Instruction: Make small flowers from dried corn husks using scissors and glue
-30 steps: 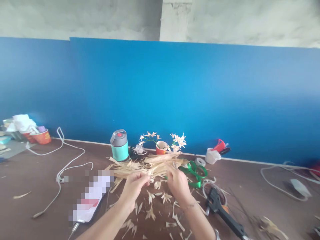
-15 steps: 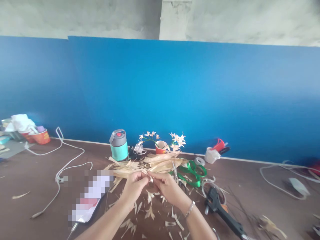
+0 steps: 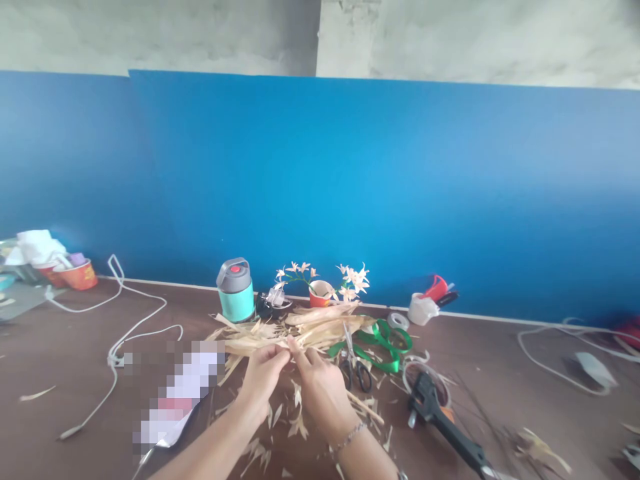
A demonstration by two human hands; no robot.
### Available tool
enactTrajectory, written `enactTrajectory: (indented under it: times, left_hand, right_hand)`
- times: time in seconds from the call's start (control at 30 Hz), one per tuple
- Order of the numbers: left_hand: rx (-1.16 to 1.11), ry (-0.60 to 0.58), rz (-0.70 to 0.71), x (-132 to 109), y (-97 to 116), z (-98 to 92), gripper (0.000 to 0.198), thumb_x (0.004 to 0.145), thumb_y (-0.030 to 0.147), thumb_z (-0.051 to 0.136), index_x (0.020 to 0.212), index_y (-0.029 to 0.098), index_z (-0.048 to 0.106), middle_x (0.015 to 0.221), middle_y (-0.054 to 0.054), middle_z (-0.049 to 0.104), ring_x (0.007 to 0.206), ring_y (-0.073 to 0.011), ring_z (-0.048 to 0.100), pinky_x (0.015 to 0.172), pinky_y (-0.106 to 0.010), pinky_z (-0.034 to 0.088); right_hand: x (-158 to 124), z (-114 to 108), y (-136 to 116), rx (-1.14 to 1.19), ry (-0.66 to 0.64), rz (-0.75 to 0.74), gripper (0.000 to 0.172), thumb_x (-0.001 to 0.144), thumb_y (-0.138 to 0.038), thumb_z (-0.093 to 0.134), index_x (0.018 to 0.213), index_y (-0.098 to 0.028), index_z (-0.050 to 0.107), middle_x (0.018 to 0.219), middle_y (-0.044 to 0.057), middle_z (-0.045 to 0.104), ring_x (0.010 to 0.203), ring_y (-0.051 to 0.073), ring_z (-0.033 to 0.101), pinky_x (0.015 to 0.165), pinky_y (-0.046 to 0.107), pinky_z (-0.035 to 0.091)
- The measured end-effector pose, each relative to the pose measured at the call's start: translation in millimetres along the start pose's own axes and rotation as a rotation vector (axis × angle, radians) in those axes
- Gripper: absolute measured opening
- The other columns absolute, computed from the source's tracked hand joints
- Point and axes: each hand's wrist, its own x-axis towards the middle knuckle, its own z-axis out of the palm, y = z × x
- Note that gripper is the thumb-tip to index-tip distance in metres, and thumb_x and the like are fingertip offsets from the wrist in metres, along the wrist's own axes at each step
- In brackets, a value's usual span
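My left hand is closed in a pinch, its thumb and forefinger meeting the fingertips of my right hand in front of the husk pile. My right hand is turned with its back up, fingers bent together and the forefinger pointing forward. Whatever lies between the fingertips is hidden or too small to name. Just beyond them spread dry, pale corn husks. Scissors with black handles lie right of my right hand. Petal-shaped husk cuttings are scattered below both hands.
Husk flowers stand by an orange cup. Also around are a turquoise flask, green ribbon, a tape roll, a black glue gun, a pixelated phone-like object and white cables.
My right hand has turned over and shifted slightly left and down, so its back faces up. The scissors' handles now show fully. Both hands still meet at the fingertips.
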Motion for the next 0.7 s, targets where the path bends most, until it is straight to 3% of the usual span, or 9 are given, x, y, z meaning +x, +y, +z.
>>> enactTrajectory:
  times: [0.5,0.6,0.7]
  left_hand:
    - [0.054,-0.037,-0.029,-1,-2,0.6,0.017,0.060,0.024,0.059,0.046,0.017,0.051,0.042,0.004,0.051,0.041,-0.0110,0.046,0.046,-0.023,0.035]
    - [0.172,-0.032,0.040,-3,3,-1.3,0.022,0.062,0.026,0.059,0.044,0.017,0.052,0.045,0.003,0.052,0.050,-0.0119,0.047,0.054,-0.024,0.036]
    - [0.296,-0.044,0.116,-2,7,-3.3,0.023,0.064,0.028,0.059,0.044,0.017,0.055,0.050,0.002,0.055,0.058,-0.0136,0.049,0.062,-0.025,0.036]
  right_hand:
    - [-2,7,-2,-0.017,0.036,0.074,0.067,0.078,-0.002,0.044,0.140,-0.025,0.031,0.096,0.010,0.062,0.078,0.019,0.065,0.059,0.023,0.044]
    - [2,10,10,0.081,0.085,0.159,0.060,0.079,-0.007,0.047,0.135,-0.023,0.038,0.092,0.009,0.063,0.072,0.018,0.064,0.057,0.022,0.043]
    - [8,7,26,0.360,0.248,0.243,0.042,0.084,-0.011,0.038,0.123,-0.019,0.051,0.086,0.007,0.063,0.070,0.015,0.060,0.060,0.022,0.042]
